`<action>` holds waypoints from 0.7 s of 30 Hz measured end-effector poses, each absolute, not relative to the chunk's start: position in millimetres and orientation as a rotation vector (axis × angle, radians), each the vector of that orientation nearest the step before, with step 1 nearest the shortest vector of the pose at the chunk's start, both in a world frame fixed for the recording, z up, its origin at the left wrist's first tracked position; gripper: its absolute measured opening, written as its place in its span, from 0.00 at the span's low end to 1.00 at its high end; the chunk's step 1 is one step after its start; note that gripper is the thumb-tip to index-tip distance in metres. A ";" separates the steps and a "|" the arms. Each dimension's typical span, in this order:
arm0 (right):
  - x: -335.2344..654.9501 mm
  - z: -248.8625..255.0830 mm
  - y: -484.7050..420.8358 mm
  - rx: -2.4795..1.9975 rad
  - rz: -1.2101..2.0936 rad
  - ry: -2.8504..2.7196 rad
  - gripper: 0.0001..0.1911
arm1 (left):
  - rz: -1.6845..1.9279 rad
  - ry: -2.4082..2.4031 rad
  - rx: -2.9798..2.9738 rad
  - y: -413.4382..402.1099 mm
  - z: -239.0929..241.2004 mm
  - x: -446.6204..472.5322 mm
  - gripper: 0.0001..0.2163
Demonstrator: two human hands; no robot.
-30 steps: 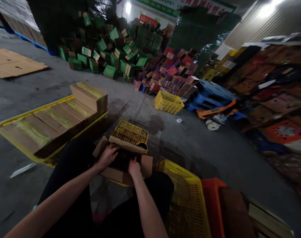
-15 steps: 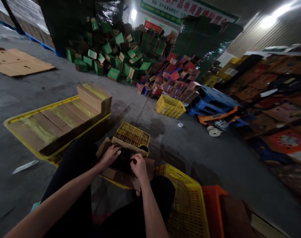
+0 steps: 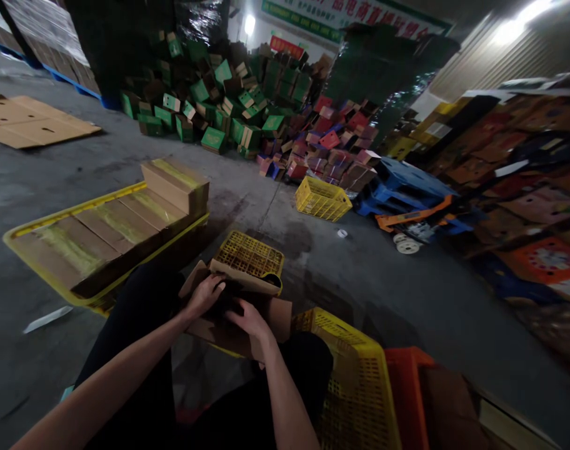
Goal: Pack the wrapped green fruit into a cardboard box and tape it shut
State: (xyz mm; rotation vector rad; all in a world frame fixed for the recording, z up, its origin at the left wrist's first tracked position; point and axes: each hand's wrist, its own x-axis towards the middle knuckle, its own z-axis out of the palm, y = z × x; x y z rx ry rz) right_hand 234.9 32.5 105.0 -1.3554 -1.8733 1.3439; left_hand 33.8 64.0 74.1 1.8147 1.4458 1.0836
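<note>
A small cardboard box (image 3: 281, 317) with raised flaps sits between my knees, on a yellow crate (image 3: 252, 253) that shows behind it. Its inside is very dark, and the contents cannot be made out. My left hand (image 3: 206, 295) is at the box's left side, fingers curled together over the dark inside; whatever they pinch is hidden. Reaching in from the right, my right hand (image 3: 251, 320) has its thumb and fingers apart above the dark contents. A dark round object (image 3: 273, 279) lies on the crate behind the box's far flap.
At left, a yellow crate (image 3: 14, 236) holds several taped cardboard boxes (image 3: 111, 222). Close on my right stand another yellow crate (image 3: 360, 362) and an orange crate (image 3: 404, 381). Farther off are a yellow basket (image 3: 323, 199), an orange pallet jack (image 3: 411, 219) and piled green cartons (image 3: 214, 139).
My right hand has moved left and deeper into the box, its pinched fingers spreading. My left hand has shifted only slightly, staying at the box's left side.
</note>
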 end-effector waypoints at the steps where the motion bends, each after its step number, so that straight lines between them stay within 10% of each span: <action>1: 238.4 106.8 32.0 -1.359 1.357 -1.876 0.23 | 1.085 1.436 1.823 63.3 75.4 33.8 0.15; 13: 263.5 158.0 25.9 -1.161 1.463 -1.356 0.27 | 0.900 0.935 1.113 45.0 119.8 43.8 0.31; 21: 261.1 146.2 30.8 -1.267 1.368 -1.236 0.29 | 1.031 0.839 0.941 47.1 121.4 40.6 0.23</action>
